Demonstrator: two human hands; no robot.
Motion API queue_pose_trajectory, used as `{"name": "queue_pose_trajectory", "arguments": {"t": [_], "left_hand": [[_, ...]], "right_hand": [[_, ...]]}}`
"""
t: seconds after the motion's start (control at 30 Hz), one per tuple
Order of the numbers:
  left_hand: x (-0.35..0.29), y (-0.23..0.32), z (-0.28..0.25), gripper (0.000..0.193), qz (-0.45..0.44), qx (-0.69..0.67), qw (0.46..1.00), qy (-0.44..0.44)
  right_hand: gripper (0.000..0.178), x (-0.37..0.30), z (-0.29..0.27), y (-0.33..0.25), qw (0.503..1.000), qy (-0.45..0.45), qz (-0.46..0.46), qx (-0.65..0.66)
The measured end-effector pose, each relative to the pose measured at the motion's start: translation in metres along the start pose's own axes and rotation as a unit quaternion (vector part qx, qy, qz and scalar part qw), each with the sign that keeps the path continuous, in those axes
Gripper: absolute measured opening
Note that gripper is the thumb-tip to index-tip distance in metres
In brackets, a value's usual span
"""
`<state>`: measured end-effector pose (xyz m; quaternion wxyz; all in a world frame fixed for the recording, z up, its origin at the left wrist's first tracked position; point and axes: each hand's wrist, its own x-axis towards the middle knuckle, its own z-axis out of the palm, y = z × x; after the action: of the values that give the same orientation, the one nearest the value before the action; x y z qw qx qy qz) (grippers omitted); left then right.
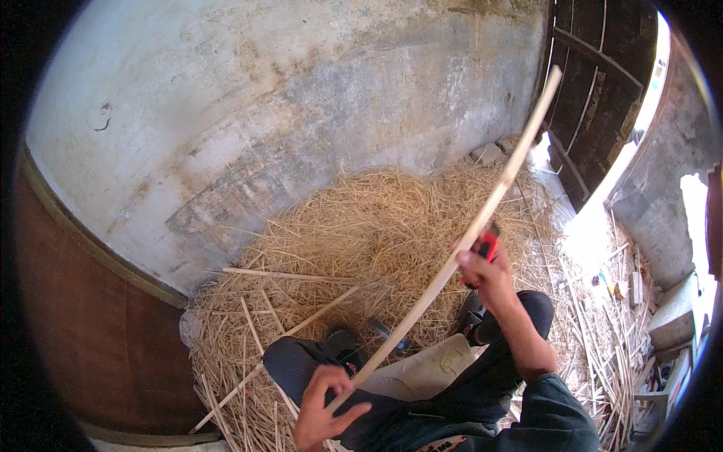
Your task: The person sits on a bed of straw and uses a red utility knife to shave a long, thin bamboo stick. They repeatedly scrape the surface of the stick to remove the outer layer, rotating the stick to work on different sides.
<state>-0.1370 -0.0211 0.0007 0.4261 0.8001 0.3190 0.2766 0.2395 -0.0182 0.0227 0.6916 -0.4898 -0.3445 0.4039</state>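
A long, pale wooden strip [425,297] slants across the view, from near my lap up toward the door at the upper right. My right hand [488,277] is closed round its middle and also holds a red-and-black tool [488,245], whose working end I cannot make out. At the strip's lower end is my left hand [322,407], thumb and fingers spread on either side of the wood without closing on it. Beneath the strip, between my bent legs, lies a whitish sheet or board [422,371]. A grey-blue object [379,327] rests by my foot, partly hidden.
Straw-like shavings [369,203] pile against the stained wall [301,98]. Loose strips [320,310] lie at the left, and more strips [591,324] at the right. A dark plank door [595,98] stands at the upper right, a brown panel [90,301] at the left.
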Motion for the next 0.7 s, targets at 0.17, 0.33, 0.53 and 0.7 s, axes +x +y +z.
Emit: {"name": "queue_pose_trajectory", "arguments": {"t": [0.17,0.33,0.53,0.7], "left_hand": [[-0.034,-0.002,-0.031,0.046,-0.138,-0.180,0.882,-0.412],[-0.091,-0.064,0.011,0.039,-0.199,-0.282,0.791,-0.505],[-0.110,-0.067,0.018,0.028,-0.228,-0.226,0.826,-0.463],[-0.142,-0.099,0.035,0.026,-0.185,-0.198,0.828,-0.491]], "right_hand": [[0.032,0.008,-0.020,-0.015,0.992,0.078,-0.072,0.065],[0.032,0.011,-0.030,-0.017,0.990,0.084,-0.089,0.073],[0.033,0.011,-0.030,-0.019,0.990,0.086,-0.081,0.082],[0.034,0.012,-0.028,-0.017,0.991,0.077,-0.072,0.083]]}}
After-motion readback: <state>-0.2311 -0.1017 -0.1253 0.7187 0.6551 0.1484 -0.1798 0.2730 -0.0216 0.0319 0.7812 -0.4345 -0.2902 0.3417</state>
